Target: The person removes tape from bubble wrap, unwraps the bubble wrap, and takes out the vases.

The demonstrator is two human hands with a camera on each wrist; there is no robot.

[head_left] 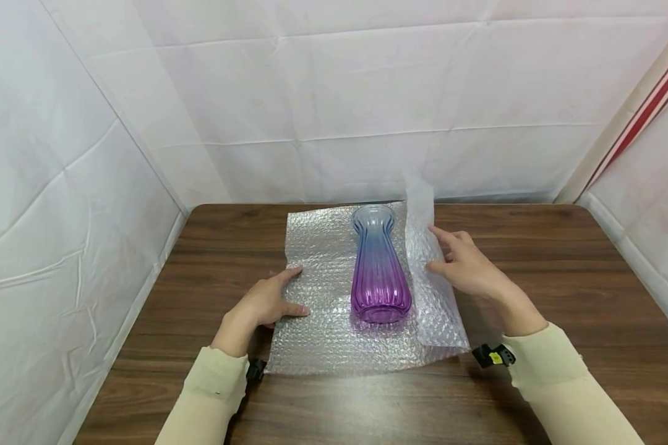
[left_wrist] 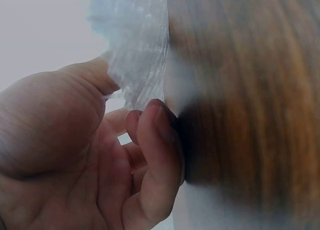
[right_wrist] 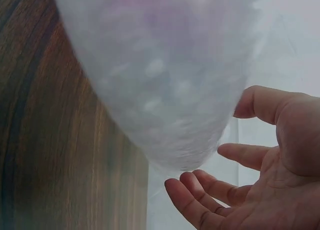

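Note:
A ribbed glass vase (head_left: 380, 272), blue at the neck and purple at the base, lies on its side on a sheet of bubble wrap (head_left: 323, 334). My left hand (head_left: 264, 303) holds the sheet's left edge, thumb on top and fingers curled underneath, as the left wrist view shows. On the other side, the sheet's right part stands folded up as a flap (head_left: 431, 290) beside the vase. The fingertips of my right hand (head_left: 470, 262) touch this flap from outside, fingers spread and loosely bent. In the right wrist view the curved wrap (right_wrist: 165, 100) partly veils the vase's purple.
The brown wooden table (head_left: 534, 247) carries everything. White sheeting (head_left: 356, 93) hangs behind it and along both sides, and a red strip (head_left: 640, 123) runs down the back right corner.

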